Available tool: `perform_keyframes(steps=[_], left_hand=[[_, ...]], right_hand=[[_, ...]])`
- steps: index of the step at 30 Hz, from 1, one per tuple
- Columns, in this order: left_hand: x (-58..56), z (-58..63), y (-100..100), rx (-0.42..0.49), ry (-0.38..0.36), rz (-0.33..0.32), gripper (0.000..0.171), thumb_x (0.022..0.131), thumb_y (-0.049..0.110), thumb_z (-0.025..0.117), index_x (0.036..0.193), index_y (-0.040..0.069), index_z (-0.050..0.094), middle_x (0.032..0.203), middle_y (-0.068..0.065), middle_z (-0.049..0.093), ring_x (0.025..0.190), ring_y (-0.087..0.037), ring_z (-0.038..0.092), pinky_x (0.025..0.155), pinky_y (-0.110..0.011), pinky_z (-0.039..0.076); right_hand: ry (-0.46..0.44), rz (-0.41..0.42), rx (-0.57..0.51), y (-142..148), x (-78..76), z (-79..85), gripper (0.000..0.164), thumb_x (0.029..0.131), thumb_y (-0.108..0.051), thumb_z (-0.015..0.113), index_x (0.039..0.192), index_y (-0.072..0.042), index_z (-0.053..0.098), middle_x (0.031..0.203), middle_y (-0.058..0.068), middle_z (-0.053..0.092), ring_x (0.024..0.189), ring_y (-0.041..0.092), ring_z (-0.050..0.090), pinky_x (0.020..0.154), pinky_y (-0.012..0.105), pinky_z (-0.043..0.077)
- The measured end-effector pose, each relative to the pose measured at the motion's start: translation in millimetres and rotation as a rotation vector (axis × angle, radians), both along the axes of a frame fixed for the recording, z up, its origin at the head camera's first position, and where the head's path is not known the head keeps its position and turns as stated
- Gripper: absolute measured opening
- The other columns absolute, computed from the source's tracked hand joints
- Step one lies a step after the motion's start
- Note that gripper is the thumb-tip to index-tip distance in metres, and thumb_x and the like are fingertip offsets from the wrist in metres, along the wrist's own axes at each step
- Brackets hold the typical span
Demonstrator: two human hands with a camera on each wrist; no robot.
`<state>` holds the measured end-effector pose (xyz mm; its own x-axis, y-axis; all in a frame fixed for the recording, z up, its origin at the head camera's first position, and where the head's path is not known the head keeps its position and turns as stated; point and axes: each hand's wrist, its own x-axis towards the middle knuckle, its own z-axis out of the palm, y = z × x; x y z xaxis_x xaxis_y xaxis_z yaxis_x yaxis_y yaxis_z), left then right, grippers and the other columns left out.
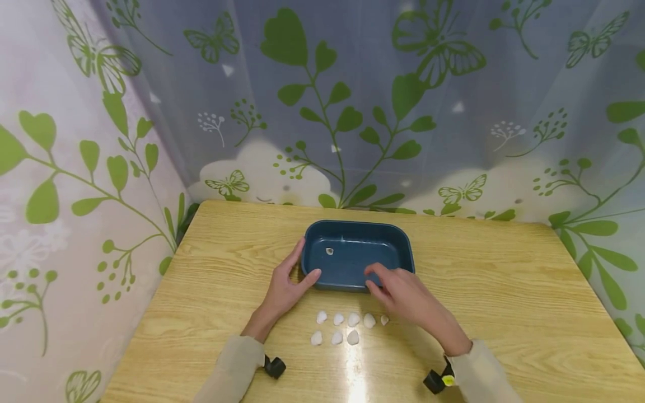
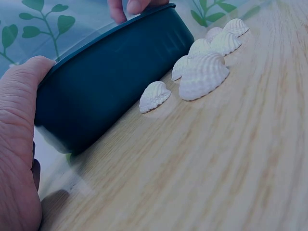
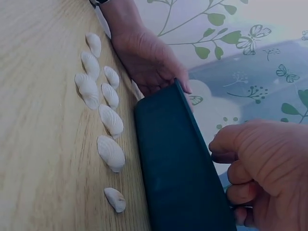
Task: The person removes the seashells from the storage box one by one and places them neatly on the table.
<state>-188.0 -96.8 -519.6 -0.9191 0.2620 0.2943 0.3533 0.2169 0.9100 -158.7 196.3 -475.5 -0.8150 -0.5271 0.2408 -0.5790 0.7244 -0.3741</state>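
Note:
A dark blue rectangular plastic basin (image 1: 360, 225) stands on the wooden table. My left hand (image 1: 283, 286) grips its left end, thumb over the near rim and fingers along the side. One small shell (image 1: 330, 251) lies on the basin floor, toward the left. Over the near right rim reaches my right hand (image 1: 403, 291), its fingers bent, with a gap between index finger and thumb. Nothing shows between those fingertips; the other fingers are partly hidden. In front of the basin lie white ribbed seashells (image 2: 204, 77), several in the far row and three in the near row.
The smallest shell (image 1: 384, 319) ends the far row on the right, below my right hand. Printed curtains (image 1: 353, 112) with leaves and butterflies hang behind the table (image 1: 504, 291) and along both sides. Each wrist carries a small black camera (image 1: 275, 367).

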Motion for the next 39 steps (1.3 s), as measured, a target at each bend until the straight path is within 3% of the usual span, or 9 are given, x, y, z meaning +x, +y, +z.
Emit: perform_keyframes(steps=[13, 31, 37, 39], left_hand=[[-0.3, -0.3, -0.3, 0.004, -0.006, 0.001, 0.079, 0.098, 0.012, 0.074, 0.163, 0.000, 0.030, 0.168, -0.017, 0.031, 0.157, -0.027, 0.027, 0.127, -0.043, 0.023], [-1.2, -0.4, 0.1, 0.010, -0.014, -0.009, 0.078, 0.098, 0.010, 0.074, 0.162, -0.001, 0.031, 0.167, -0.017, 0.032, 0.156, -0.031, 0.028, 0.127, -0.049, 0.024], [-1.5, 0.9, -0.6, 0.004, -0.013, -0.007, 0.078, 0.098, 0.011, 0.074, 0.162, -0.001, 0.030, 0.168, -0.017, 0.031, 0.156, -0.029, 0.028, 0.127, -0.047, 0.024], [-4.6, -6.0, -0.7, 0.005, -0.009, -0.005, 0.080, 0.098, 0.011, 0.074, 0.163, 0.000, 0.029, 0.168, -0.016, 0.030, 0.156, -0.028, 0.027, 0.127, -0.046, 0.024]], right_hand=[[-0.074, -0.070, 0.035, -9.9, -23.1, -1.6, 0.028, 0.103, -0.021, 0.068, 0.127, -0.008, 0.065, 0.058, -0.014, 0.042, 0.045, 0.002, 0.035, 0.040, 0.021, 0.027], [-0.205, 0.002, 0.085, -37.4, -65.0, -10.1, 0.029, 0.103, -0.023, 0.069, 0.127, -0.008, 0.069, 0.060, -0.010, 0.049, 0.048, 0.007, 0.043, 0.045, 0.023, 0.034], [-0.179, 0.036, 0.111, -47.9, -81.1, -12.1, 0.030, 0.102, -0.020, 0.070, 0.130, -0.007, 0.069, 0.074, -0.004, 0.061, 0.055, 0.007, 0.046, 0.051, 0.024, 0.039], [-0.168, 0.053, 0.108, -50.9, -86.2, -13.3, 0.030, 0.102, -0.018, 0.071, 0.130, -0.007, 0.069, 0.086, 0.000, 0.070, 0.057, 0.006, 0.048, 0.054, 0.024, 0.042]])
